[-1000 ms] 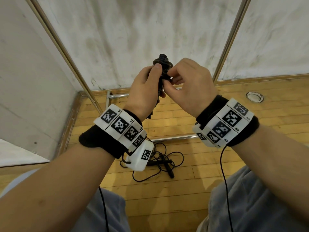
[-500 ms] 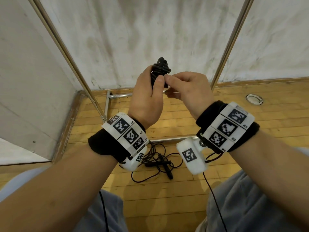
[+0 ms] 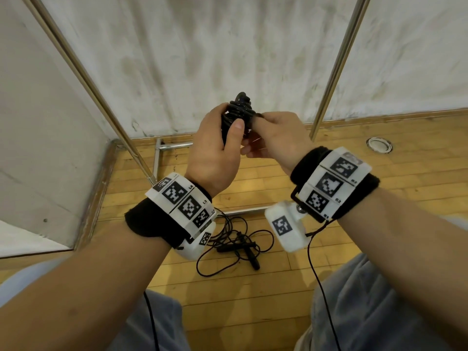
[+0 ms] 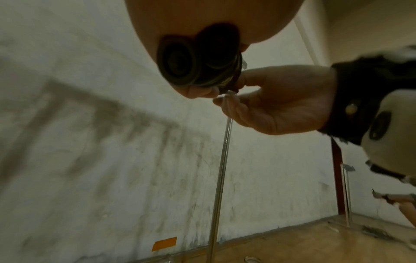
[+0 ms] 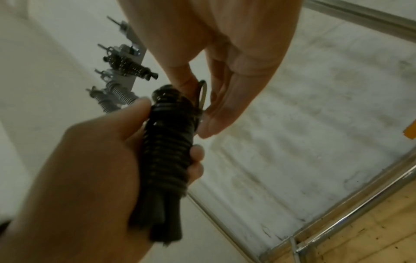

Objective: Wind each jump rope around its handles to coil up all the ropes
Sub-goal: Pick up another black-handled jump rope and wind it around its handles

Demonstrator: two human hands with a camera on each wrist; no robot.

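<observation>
Centre of the head view: left hand [image 3: 215, 150] grips the wound jump rope [image 3: 238, 110] upright, fingers curled round the coils. Right hand [image 3: 276, 135] pinches the rope's loose end loop at the bundle's top; only the right wrist view shows that loop [image 5: 202, 92] clearly. Left wrist view shows the two handle butts [image 4: 198, 60] side by side. A second jump rope [image 3: 235, 247] lies unwound on the wooden floor [image 3: 253, 300], lower centre of the head view.

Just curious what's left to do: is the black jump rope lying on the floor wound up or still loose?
Loose. The jump rope on the floor lies spread in open loops around its two handles, unlike the tightly wound rope held up in both hands.
</observation>
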